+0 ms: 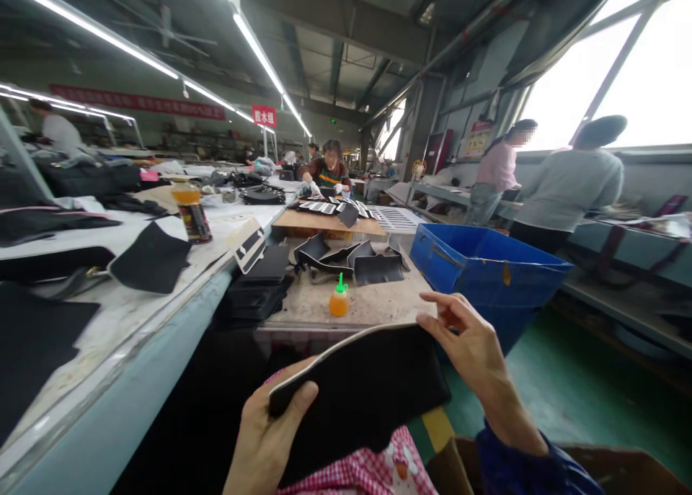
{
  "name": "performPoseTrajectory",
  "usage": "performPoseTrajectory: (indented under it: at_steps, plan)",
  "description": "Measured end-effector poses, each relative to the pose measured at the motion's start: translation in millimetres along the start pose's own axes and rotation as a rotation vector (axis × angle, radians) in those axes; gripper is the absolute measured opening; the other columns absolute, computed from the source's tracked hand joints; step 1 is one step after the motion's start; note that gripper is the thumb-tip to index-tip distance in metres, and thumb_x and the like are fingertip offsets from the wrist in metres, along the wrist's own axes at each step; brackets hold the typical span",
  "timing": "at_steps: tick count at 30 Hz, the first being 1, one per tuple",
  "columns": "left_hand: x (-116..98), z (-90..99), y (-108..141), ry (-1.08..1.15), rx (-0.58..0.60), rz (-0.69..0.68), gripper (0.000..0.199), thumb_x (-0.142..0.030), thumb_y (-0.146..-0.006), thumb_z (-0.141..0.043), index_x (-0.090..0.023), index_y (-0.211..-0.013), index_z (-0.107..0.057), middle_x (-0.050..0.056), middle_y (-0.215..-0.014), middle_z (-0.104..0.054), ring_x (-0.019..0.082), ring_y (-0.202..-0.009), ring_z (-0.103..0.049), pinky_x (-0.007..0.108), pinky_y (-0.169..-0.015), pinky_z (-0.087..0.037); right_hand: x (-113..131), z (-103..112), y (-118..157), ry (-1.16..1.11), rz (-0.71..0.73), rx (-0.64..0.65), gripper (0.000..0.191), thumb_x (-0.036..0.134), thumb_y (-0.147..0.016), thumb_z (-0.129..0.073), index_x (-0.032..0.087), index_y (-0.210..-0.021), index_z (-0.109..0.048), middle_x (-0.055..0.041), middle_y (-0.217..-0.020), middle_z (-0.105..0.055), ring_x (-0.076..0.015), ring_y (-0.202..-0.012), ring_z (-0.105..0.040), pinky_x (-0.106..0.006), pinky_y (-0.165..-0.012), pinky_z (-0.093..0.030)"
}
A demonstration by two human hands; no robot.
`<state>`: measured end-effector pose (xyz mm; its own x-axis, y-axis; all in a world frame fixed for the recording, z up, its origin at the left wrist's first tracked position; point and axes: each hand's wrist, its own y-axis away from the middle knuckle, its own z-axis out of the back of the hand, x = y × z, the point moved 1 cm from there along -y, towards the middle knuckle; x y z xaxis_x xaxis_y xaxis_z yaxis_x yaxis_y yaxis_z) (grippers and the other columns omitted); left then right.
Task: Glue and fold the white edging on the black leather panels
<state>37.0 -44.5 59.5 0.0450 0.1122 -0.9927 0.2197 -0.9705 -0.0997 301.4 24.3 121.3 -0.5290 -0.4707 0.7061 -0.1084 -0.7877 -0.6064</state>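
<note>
A black panel (367, 387) with a pale upper edge is held up above the lap. My left hand (275, 423) grips its left end, thumb on the black face and fingers behind. At the panel's upper right corner, my right hand (470, 336) pinches the edge between thumb and a finger, its other fingers raised. Beyond the panel, a small bottle of orange liquid (339, 305) with a green nozzle stands on the worktable (308, 300). Curved black pieces (378, 267) lie behind the bottle, and a stack of black panels (254, 297) sits to their left.
A blue bin (486, 264) stands right of the worktable. On the long left table (135, 329) are black pieces and a dark-labelled jar (193, 221). A person (329, 171) works across the table; two people stand at the right bench. A cardboard box (621, 470) is at lower right.
</note>
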Motion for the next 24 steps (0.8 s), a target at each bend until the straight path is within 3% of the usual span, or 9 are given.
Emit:
performPoseTrajectory:
  at_steps: [2, 5, 8, 13, 17, 21, 24]
  plan:
    - [-11.5, 1.5, 8.2, -0.001, 0.015, 0.054, 0.047, -0.061, -0.072, -0.075, -0.016, -0.087, -0.077, 0.005, -0.078, -0.073, 0.023, -0.08, -0.068, 0.026, -0.073, -0.058, 2.0, 1.7, 7.3, 0.131, 0.16, -0.051, 0.032, 0.048, -0.084, -0.07, 0.022, -0.103, -0.072, -0.0009, -0.083, -0.057, -0.0124, -0.066, -0.052, -0.028, -0.063, -0.05]
    - [-20.2, 2.2, 17.7, -0.006, 0.004, 0.177, 0.055, -0.069, -0.067, -0.074, -0.014, -0.065, -0.067, 0.003, -0.059, -0.06, 0.015, -0.057, -0.057, 0.021, -0.051, -0.048, 13.9, 4.8, 18.3, 0.211, 0.29, 0.049, 0.029, 0.048, -0.092, -0.063, 0.024, -0.106, -0.07, -0.0046, -0.098, -0.066, -0.0171, -0.082, -0.062, -0.031, -0.072, -0.054]
    - [-20.7, 5.6, 21.5, -0.028, -0.054, 0.226, 0.06, -0.072, -0.063, -0.075, -0.013, -0.063, -0.065, 0.003, -0.059, -0.057, 0.014, -0.058, -0.054, 0.019, -0.049, -0.046, 33.0, 5.7, 29.3, 0.277, 0.403, 0.127, 0.023, 0.042, -0.092, -0.064, 0.025, -0.108, -0.068, -0.0048, -0.102, -0.068, -0.0201, -0.093, -0.065, -0.034, -0.08, -0.055]
    - [-24.2, 7.9, 22.3, -0.075, -0.035, 0.229, 0.056, -0.07, -0.062, -0.075, -0.015, -0.063, -0.064, 0.003, -0.058, -0.059, 0.018, -0.056, -0.056, 0.024, -0.05, -0.05, 55.5, -6.8, 47.8, 0.363, 0.557, 0.181, 0.021, 0.028, -0.093, -0.065, 0.022, -0.112, -0.067, -0.0061, -0.107, -0.07, -0.0204, -0.1, -0.063, -0.036, -0.085, -0.056]
    - [-29.3, 6.6, 24.3, -0.092, -0.089, 0.222, 0.058, -0.072, -0.061, -0.076, -0.016, -0.065, -0.063, 0.001, -0.057, -0.058, 0.014, -0.054, -0.053, 0.019, -0.047, -0.045, 58.3, -22.7, 60.2, 0.361, 0.577, 0.167, 0.027, 0.025, -0.095, -0.061, 0.021, -0.12, -0.066, -0.0097, -0.125, -0.064, -0.0231, -0.113, -0.058, -0.04, -0.092, -0.053]
    - [-22.0, 12.4, 23.2, -0.126, -0.094, 0.205, 0.058, -0.073, -0.064, -0.073, -0.016, -0.066, -0.063, 0.001, -0.057, -0.057, 0.013, -0.055, -0.051, 0.018, -0.047, -0.045, 59.8, -32.1, 63.3, 0.334, 0.607, 0.121, 0.025, 0.021, -0.094, -0.062, 0.02, -0.119, -0.066, -0.0108, -0.125, -0.064, -0.0228, -0.114, -0.057, -0.039, -0.093, -0.053]
    - [-11.5, 20.6, 18.7, -0.093, -0.057, 0.272, 0.058, -0.073, -0.062, -0.074, -0.016, -0.064, -0.062, 0.001, -0.056, -0.056, 0.014, -0.052, -0.05, 0.02, -0.044, -0.044, 60.9, -35.3, 62.8, 0.353, 0.638, 0.079, 0.026, 0.018, -0.093, -0.063, 0.02, -0.119, -0.066, -0.0106, -0.125, -0.064, -0.0223, -0.115, -0.057, -0.038, -0.092, -0.051]
